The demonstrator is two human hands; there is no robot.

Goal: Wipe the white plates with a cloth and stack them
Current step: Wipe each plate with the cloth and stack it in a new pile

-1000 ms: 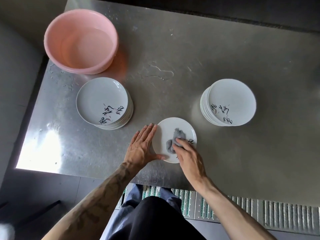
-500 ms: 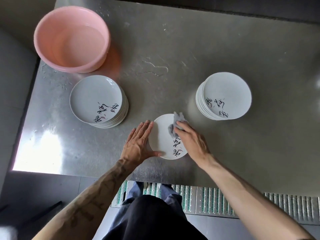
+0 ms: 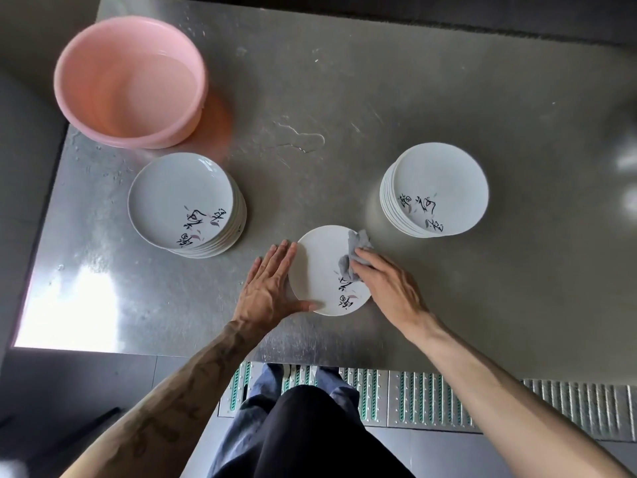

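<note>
A single white plate [image 3: 319, 270] with black brush lettering lies on the metal table near its front edge. My left hand [image 3: 269, 288] lies flat against the plate's left rim, fingers straight, thumb on the near rim. My right hand [image 3: 386, 288] presses a crumpled grey cloth [image 3: 353, 251] onto the plate's right side with straight fingers. One stack of white plates [image 3: 182, 201] stands to the left. Another stack of white plates [image 3: 437, 188] stands to the right.
A pink plastic basin [image 3: 127, 81] holding water sits at the back left of the steel table [image 3: 344, 98]. A small puddle [image 3: 300, 136] lies behind the single plate. The table's left edge runs close to the left stack.
My right hand has swept the cloth from the plate's middle up toward its far right rim. My left hand has stayed against the left rim.
</note>
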